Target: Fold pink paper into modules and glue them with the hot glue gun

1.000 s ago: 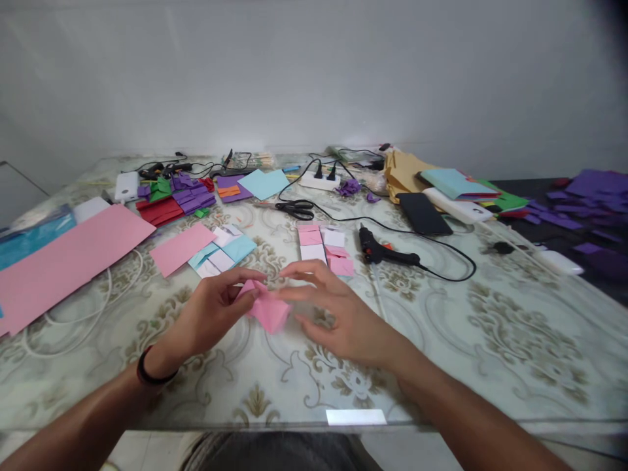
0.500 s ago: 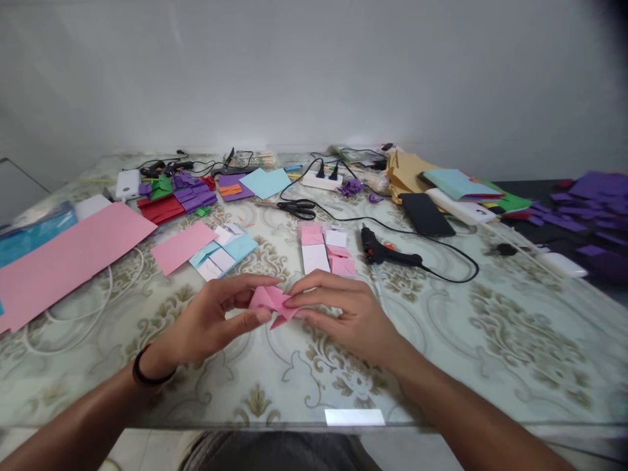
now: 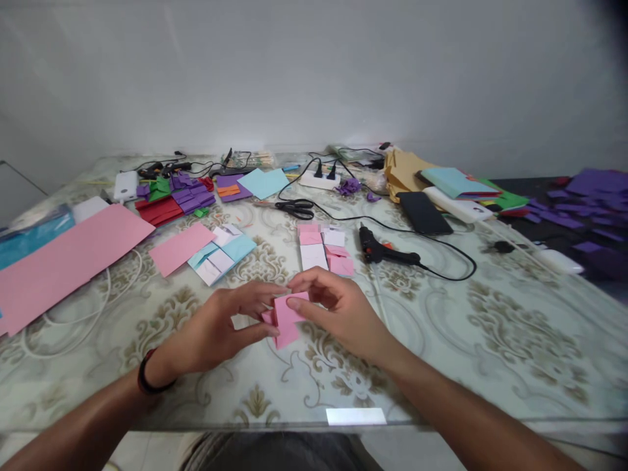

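Note:
Between my two hands is a piece of folded pink paper (image 3: 287, 322), held a little above the table near its front middle. My left hand (image 3: 228, 322) grips its left edge with thumb and fingertips. On the top right corner of the paper, my right hand (image 3: 333, 307) presses with the thumb, its fingers behind. Just beyond the hands lie folded pink and white paper pieces (image 3: 314, 255). Left of those are folded white and light blue pieces (image 3: 226, 252), beside a flat pink paper rectangle (image 3: 181, 248).
A black glue gun (image 3: 387, 250) with its cord lies right of centre. Black-handled scissors (image 3: 297, 209), a white power strip (image 3: 318, 180) and a dark phone (image 3: 424, 212) are farther back. Long pink sheets (image 3: 73, 261) cover the left side. Purple pieces (image 3: 598, 196) lie far right.
The pink paper has been turned in my hands, so a flat square face now shows instead of pointed flaps. My right thumb has moved onto its front.

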Demonstrator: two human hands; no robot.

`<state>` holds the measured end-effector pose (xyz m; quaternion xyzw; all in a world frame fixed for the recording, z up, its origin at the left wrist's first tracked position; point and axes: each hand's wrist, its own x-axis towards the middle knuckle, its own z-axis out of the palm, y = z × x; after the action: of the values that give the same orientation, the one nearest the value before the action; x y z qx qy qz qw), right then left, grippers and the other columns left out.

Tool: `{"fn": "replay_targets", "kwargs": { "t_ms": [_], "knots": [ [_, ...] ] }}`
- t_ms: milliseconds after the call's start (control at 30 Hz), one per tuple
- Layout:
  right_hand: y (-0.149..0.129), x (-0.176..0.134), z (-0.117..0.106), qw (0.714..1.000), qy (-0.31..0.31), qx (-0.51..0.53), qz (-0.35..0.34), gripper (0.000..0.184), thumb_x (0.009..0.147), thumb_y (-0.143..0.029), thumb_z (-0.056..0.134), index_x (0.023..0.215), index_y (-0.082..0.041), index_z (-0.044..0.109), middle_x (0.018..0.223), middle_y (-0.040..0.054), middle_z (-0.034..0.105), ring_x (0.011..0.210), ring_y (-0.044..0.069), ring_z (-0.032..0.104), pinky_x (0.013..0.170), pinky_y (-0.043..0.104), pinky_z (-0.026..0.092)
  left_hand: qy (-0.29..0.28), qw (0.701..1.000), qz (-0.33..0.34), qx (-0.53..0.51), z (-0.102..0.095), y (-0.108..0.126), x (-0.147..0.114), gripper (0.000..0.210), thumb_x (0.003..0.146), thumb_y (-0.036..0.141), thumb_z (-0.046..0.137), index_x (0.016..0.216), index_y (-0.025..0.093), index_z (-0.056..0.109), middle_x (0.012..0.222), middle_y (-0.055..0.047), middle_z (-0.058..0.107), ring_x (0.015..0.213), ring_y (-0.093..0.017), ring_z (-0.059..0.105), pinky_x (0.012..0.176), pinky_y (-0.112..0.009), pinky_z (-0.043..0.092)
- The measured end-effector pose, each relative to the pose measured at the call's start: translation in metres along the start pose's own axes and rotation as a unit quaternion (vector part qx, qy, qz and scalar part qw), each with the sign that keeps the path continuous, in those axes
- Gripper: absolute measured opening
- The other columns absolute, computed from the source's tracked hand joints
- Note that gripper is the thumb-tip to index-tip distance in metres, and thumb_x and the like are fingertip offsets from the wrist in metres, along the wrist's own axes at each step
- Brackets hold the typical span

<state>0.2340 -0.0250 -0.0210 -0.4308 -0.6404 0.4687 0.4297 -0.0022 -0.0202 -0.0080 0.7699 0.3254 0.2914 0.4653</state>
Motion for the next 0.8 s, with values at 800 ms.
{"fn": "replay_targets", "kwargs": {
  "t_ms": [800],
  "knots": [
    [-0.005,-0.001,-0.005,0.944,0.079,-0.180,-0.264,0.011,0.093,-0.014,0.074,0.101,-0.022,0.073,0.104,0.0048,0.061,0.098,0.019,0.065,0.088,0.034,0.056,0.129,0.980,0.051,-0.141,0.003,-0.006,0.006,0.009,0.096,0.012,0.073,0.093,0.021,0.072,0.116,-0.004,0.067,0.113,-0.013,0.067,0.098,-0.023,0.055]
  ]
}}
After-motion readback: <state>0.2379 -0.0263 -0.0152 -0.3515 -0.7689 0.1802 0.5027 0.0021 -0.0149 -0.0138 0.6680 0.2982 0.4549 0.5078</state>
